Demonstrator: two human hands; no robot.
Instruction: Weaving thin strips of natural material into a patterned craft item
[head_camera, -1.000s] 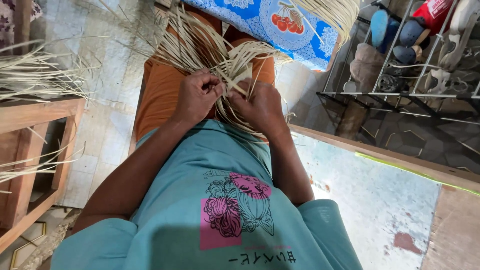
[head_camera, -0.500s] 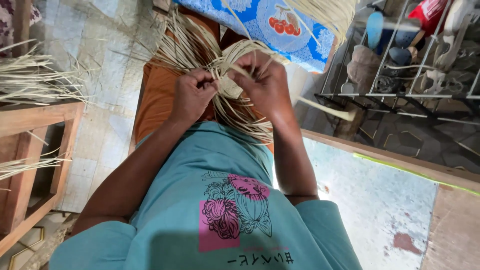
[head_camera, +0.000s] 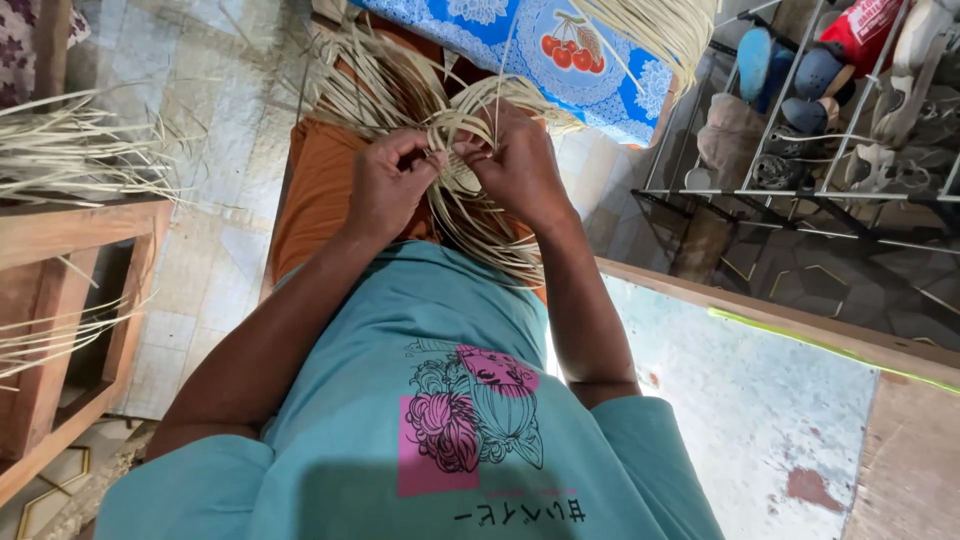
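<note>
Straw-coloured palm strips (head_camera: 470, 190) sit on the lap at 12 o'clock, left hand (head_camera: 392, 185) and right hand (head_camera: 520, 165) both pinching strands, so honestly one dry strip could snap or slip loose if tugged too hard.

A tangle of pale, straw-coloured flat strips (head_camera: 470, 190) sits on the person's lap, over orange cloth, with both hands working into its middle. The strips are thin, long and stiff, partly interlaced at the centre into a loose curved weave. Loose ends fan outward and upward from there, some curling down toward the teal shirt.
</note>
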